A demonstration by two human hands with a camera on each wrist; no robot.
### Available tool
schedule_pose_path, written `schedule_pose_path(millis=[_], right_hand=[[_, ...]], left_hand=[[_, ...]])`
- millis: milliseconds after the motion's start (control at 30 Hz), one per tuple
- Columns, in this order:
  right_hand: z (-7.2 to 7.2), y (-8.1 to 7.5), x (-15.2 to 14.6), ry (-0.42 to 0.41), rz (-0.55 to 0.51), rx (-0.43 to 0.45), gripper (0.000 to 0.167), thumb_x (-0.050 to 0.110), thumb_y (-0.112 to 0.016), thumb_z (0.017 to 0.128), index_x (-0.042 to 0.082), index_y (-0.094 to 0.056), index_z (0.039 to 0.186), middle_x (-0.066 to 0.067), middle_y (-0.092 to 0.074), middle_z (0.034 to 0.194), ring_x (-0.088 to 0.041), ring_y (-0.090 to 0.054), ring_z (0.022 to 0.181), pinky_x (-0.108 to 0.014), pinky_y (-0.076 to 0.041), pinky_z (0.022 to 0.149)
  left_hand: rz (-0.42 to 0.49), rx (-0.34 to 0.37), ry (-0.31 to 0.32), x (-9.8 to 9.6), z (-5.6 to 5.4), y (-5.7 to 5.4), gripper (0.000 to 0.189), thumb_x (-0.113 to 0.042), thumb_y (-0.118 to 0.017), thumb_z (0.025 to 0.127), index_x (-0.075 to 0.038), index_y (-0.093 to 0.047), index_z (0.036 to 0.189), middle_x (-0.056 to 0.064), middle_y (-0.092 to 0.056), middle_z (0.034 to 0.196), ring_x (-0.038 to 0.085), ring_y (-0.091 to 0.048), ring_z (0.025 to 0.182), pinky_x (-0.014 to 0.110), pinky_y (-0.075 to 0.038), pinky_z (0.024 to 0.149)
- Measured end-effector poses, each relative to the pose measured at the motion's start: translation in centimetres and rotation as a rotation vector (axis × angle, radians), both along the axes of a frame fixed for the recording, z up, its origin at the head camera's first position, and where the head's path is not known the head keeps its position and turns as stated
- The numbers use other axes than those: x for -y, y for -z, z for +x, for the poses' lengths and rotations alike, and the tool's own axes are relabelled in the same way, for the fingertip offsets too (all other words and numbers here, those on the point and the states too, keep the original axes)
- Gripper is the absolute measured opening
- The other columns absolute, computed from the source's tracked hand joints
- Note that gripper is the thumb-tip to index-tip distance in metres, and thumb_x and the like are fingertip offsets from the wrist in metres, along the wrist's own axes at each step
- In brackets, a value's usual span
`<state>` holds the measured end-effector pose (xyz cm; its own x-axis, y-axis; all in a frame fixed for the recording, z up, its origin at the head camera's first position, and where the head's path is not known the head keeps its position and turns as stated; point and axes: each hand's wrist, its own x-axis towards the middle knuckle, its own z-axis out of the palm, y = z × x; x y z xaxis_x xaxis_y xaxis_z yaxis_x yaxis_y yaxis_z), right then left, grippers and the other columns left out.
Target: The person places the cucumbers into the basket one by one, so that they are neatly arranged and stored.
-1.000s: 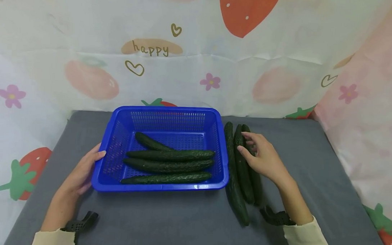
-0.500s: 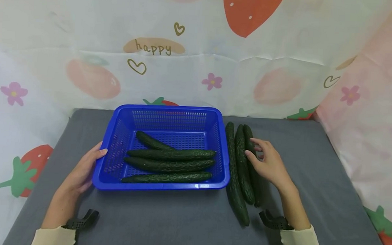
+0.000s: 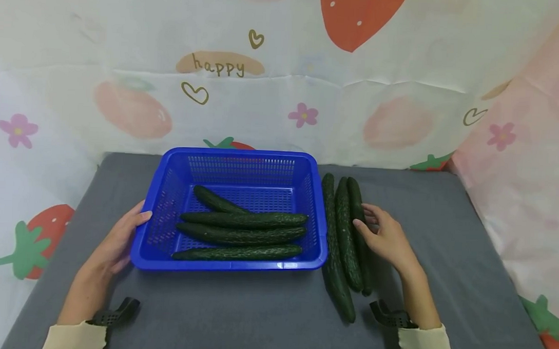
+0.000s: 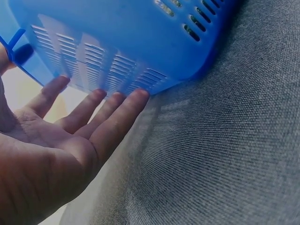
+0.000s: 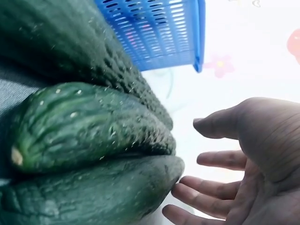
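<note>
In the head view a blue plastic basket (image 3: 230,265) with slotted walls has several dark green cucumbers (image 3: 240,236) lying in it. My left hand (image 3: 118,239) holds its left side, thumb on the rim. The left wrist view shows the other fingertips (image 4: 139,95) against the slotted outer wall. Right of the basket, three cucumbers (image 3: 349,243) lie side by side, roughly lengthwise. My right hand (image 3: 384,235) is beside the rightmost cucumber (image 3: 357,200), fingers loosely bent and holding nothing. In the right wrist view its thumb (image 5: 218,124) is apart from the cucumbers' ends.
A grey cloth (image 3: 237,311) covers the table. Behind it hangs a pale curtain (image 3: 338,94) printed with strawberries, flowers and hearts. Each wrist wears a black strap mount, the right one (image 3: 390,316) close to the near ends of the loose cucumbers.
My right hand has drawn back to the right and slightly nearer, off the top of the loose cucumbers. My left hand and the basket have stayed in place.
</note>
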<state>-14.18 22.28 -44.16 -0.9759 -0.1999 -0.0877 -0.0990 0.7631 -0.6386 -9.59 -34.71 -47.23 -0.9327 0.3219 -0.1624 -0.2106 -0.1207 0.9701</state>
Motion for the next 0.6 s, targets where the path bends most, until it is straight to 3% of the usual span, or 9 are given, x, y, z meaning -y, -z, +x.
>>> schedule_pose_path(millis=[367,600], right_hand=[[-0.4,1.2,-0.5,0.034,0.012,0.085,0.063,0.036,-0.056,0.111,-0.003,-0.04,0.158,-0.035,-0.055,0.15,-0.052,-0.06,0.133,-0.064,-0.052,0.104],[-0.6,1.6,-0.6,0.033,0.043,0.114,0.064,0.037,-0.056,0.11,-0.007,-0.043,0.155,-0.034,-0.063,0.14,-0.048,-0.066,0.123,-0.06,-0.056,0.097]], left_hand=[[0.03,-0.01,-0.006,0.2,0.1,0.2,0.045,-0.025,-0.031,0.116,-0.025,-0.026,0.16,-0.009,-0.068,0.135,0.012,-0.072,0.118,0.035,-0.064,0.091],[0.012,-0.012,-0.012,0.4,0.2,0.1,0.047,-0.026,-0.031,0.115,-0.023,-0.024,0.162,-0.01,-0.067,0.136,0.011,-0.071,0.119,0.034,-0.063,0.092]])
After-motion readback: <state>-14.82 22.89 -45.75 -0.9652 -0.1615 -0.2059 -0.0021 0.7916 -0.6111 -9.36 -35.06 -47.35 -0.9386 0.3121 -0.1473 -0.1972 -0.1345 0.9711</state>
